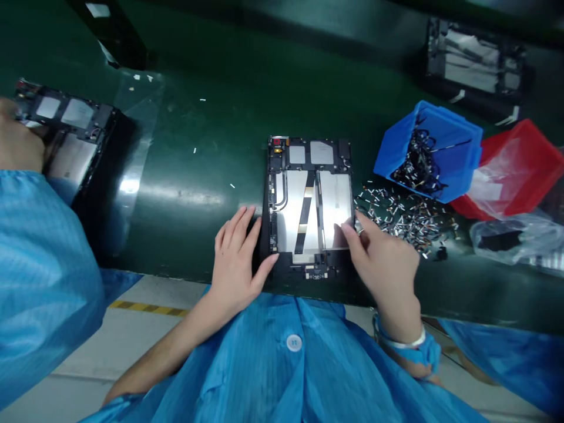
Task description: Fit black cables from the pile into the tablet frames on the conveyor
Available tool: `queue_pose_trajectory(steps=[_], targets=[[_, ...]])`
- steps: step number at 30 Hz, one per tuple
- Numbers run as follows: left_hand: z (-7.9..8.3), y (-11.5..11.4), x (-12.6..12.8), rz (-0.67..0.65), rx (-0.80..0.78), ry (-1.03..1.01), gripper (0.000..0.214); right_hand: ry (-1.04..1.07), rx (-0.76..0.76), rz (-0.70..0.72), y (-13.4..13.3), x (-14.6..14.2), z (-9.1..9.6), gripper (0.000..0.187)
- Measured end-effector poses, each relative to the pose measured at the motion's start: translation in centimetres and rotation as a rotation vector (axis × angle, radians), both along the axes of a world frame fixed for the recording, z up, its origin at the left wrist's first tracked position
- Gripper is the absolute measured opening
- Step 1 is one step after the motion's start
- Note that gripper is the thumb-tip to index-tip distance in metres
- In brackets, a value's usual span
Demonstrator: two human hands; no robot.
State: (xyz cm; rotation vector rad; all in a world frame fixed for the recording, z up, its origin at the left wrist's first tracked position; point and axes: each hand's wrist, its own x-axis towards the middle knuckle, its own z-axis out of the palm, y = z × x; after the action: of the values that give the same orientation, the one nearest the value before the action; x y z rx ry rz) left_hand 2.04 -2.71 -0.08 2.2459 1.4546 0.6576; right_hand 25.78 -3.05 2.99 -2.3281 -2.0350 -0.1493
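The person is wearing a blue smock (251,358) of finely striped cloth, its front falling in loose folds, with 1 round white button (294,342) showing beside a long vertical seam (304,376). A blue sleeve (425,354) is bunching behind the right hand (388,258), where a narrow pale band (413,342) is circling the wrist, while the left hand (233,264) and left forearm (176,346) are showing bare.
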Motion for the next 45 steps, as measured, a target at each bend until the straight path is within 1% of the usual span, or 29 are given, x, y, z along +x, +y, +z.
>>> queue_pose_trajectory(steps=[2, 4, 5, 7, 10, 12, 14, 15, 17, 19, 20, 21, 23, 25, 27, 28, 30, 32, 34, 35, 37, 39, 41, 42, 43, 45], targets=[[-0.1, -0.4, 0.6, 0.023, -0.019, -0.041, 0.059, 0.016, -0.094, -0.015, -0.5, -0.5, -0.1, 0.053], [0.1, -0.4, 0.8, 0.061, -0.072, -0.122, 0.059, 0.092, -0.122, -0.028, -0.4, -0.8, -0.2, 0.056], [0.4, -0.4, 0.7, 0.08, -0.124, -0.181, 0.056, 0.153, -0.122, -0.032, -0.3, -0.9, -0.2, 0.058], [1.0, -0.3, 0.5, 0.107, -0.294, -0.358, 0.054, 0.322, -0.115, -0.042, 0.1, -0.8, -0.1, 0.058], [2.0, -0.2, 0.0, 0.128, -0.581, -0.734, 0.062, 0.65, -0.094, -0.059, 0.4, -0.3, 0.1, 0.055], [2.5, 0.5, -0.1, 0.181, -0.664, -0.948, 0.063, 0.859, -0.053, -0.062, 0.6, -0.1, 0.3, 0.051], [2.9, 2.2, -0.1, 0.263, -0.673, -1.069, 0.059, 1.01, 0.034, -0.051, 0.6, 0.2, 0.6, 0.046], [3.0, 3.6, -0.1, 0.293, -0.663, -1.104, 0.057, 1.049, 0.091, -0.043, 0.6, 0.3, 0.6, 0.043], [3.1, 7.6, 0.3, 0.313, -0.603, -1.155, 0.057, 1.046, 0.209, -0.029, 0.6, 0.5, 0.6, 0.035], [3.0, 12.9, 1.0, 0.327, -0.489, -1.17, 0.059, 0.971, 0.305, 0.002, 0.6, 0.7, 0.2, 0.027], [3.0, 15.9, 1.5, 0.346, -0.445, -1.142, 0.058, 0.927, 0.342, 0.03, 0.6, 0.9, 0.0, 0.024], [3.0, 18.8, 2.1, 0.393, -0.416, -1.094, 0.056, 0.885, 0.376, 0.069, 0.6, 0.9, -0.3, 0.021], [3.1, 24.3, 3.5, 0.431, -0.406, -1.032, 0.053, 0.815, 0.439, 0.157, 0.7, 1.0, -0.6, 0.018], [3.5, 28.5, 4.7, 0.457, -0.403, -0.975, 0.054, 0.762, 0.487, 0.221, 0.8, 1.0, -0.7, 0.017], [4.0, 31.0, 5.8, 0.491, -0.355, -0.906, 0.057, 0.724, 0.513, 0.251, 0.9, 1.0, -0.7, 0.017], [4.2, 31.6, 6.3, 0.508, -0.316, -0.868, 0.059, 0.711, 0.518, 0.256, 0.9, 0.9, -0.6, 0.017], [4.7, 32.0, 7.5, 0.522, -0.225, -0.789, 0.064, 0.7, 0.515, 0.258, 0.8, 0.8, -0.4, 0.018], [4.8, 31.7, 9.5, 0.483, -0.165, -0.715, 0.063, 0.713, 0.506, 0.26, 0.6, 0.8, -0.2, 0.019], [4.5, 31.5, 12.6, 0.392, -0.168, -0.652, 0.053, 0.74, 0.491, 0.271, 0.3, 0.7, -0.1, 0.02], [4.2, 31.7, 14.6, 0.34, -0.197, -0.625, 0.045, 0.753, 0.483, 0.275, 0.2, 0.6, -0.1, 0.02], [3.5, 32.5, 19.2, 0.248, -0.307, -0.584, 0.032, 0.771, 0.484, 0.272, 0.0, 0.6, -0.1, 0.021], [2.7, 33.8, 23.8, 0.205, -0.436, -0.555, 0.026, 0.778, 0.508, 0.254, -0.1, 0.7, -0.2, 0.022], [2.1, 35.0, 27.7, 0.209, -0.529, -0.534, 0.024, 0.781, 0.55, 0.255, 0.0, 0.9, -0.3, 0.022], [1.9, 35.5, 29.1, 0.226, -0.555, -0.529, 0.025, 0.783, 0.567, 0.263, 0.2, 1.0, -0.4, 0.022], [1.8, 35.9, 30.2, 0.249, -0.57, -0.53, 0.027, 0.786, 0.585, 0.269, 0.3, 1.2, -0.5, 0.022], [1.8, 36.3, 31.5, 0.298, -0.581, -0.554, 0.028, 0.795, 0.625, 0.28, 0.5, 1.4, -0.6, 0.021]])
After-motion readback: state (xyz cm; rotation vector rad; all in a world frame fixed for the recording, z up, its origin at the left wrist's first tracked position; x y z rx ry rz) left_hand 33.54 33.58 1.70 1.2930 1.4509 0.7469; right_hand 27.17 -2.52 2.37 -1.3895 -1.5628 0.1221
